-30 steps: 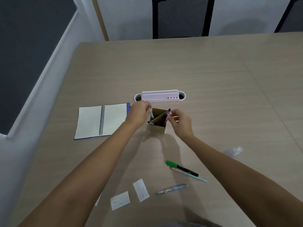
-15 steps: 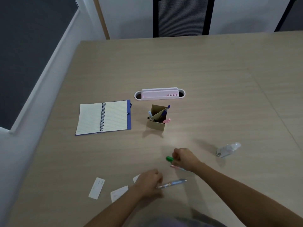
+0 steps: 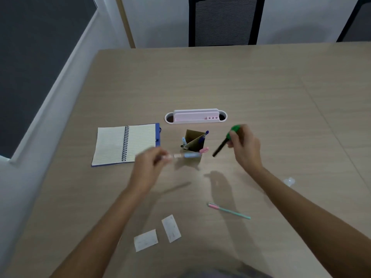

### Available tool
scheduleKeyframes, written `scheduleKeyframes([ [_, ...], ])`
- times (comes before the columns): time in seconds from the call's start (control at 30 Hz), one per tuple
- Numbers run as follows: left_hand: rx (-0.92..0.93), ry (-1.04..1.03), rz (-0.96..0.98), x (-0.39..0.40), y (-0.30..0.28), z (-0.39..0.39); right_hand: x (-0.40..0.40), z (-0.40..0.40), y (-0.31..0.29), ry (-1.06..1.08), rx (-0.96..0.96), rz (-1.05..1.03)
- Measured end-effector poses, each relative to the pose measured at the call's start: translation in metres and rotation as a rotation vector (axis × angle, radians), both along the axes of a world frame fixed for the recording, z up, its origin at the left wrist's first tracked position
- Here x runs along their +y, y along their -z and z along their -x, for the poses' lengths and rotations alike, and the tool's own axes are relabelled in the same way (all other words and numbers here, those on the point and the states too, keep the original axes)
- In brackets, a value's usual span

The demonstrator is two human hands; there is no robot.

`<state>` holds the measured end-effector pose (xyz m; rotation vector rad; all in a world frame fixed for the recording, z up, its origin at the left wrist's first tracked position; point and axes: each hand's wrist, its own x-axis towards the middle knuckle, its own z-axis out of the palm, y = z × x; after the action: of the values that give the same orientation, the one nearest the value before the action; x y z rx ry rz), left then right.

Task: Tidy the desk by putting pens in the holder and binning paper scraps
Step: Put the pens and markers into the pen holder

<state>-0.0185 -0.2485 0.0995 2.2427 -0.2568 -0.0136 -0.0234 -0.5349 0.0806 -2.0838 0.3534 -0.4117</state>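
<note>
A brown cardboard pen holder (image 3: 191,139) stands mid-desk with several pens in it. My left hand (image 3: 149,165) is shut on a light blue pen (image 3: 184,155), held level just in front of the holder and blurred. My right hand (image 3: 243,145) is shut on a black marker with a green cap (image 3: 221,146), tilted, to the right of the holder. A thin pink and teal pen (image 3: 228,211) lies on the desk nearer me. Two white paper scraps (image 3: 145,240) (image 3: 171,228) lie at the near edge.
An open spiral notebook (image 3: 125,144) lies left of the holder. A pink and white desk organiser (image 3: 195,116) sits behind it. A small clear bottle (image 3: 289,181) lies at the right, partly hidden by my arm. A black chair (image 3: 223,21) stands beyond the desk.
Both hands have lifted from the near desk toward the holder, the left carrying the light blue pen and the right carrying the green-capped marker. The pink and teal pen stays on the desk.
</note>
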Motion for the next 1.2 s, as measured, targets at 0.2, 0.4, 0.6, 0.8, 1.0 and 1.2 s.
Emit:
scheduleKeyframes([
  [0.2,-0.152,0.034,-0.188,-0.03,-0.021,-0.089,0.028,-0.031,0.009,-0.04,0.027,-0.084],
  [0.4,-0.008,0.177,-0.343,-0.064,0.014,-0.111,0.035,-0.037,0.04,-0.191,0.13,0.166],
  [0.6,0.073,0.253,-0.277,-0.072,0.031,-0.117,0.032,-0.021,0.049,-0.302,0.169,0.198],
  [0.8,0.318,0.074,-0.036,-0.045,0.069,-0.116,0.007,0.073,0.091,-0.646,0.425,0.448],
  [1.0,0.447,0.344,-0.157,-0.053,0.085,-0.116,0.011,0.099,0.116,-0.787,0.671,0.615],
  [1.2,0.445,0.36,-0.114,-0.062,0.09,-0.121,0.004,0.043,0.07,-0.394,0.405,0.374],
])
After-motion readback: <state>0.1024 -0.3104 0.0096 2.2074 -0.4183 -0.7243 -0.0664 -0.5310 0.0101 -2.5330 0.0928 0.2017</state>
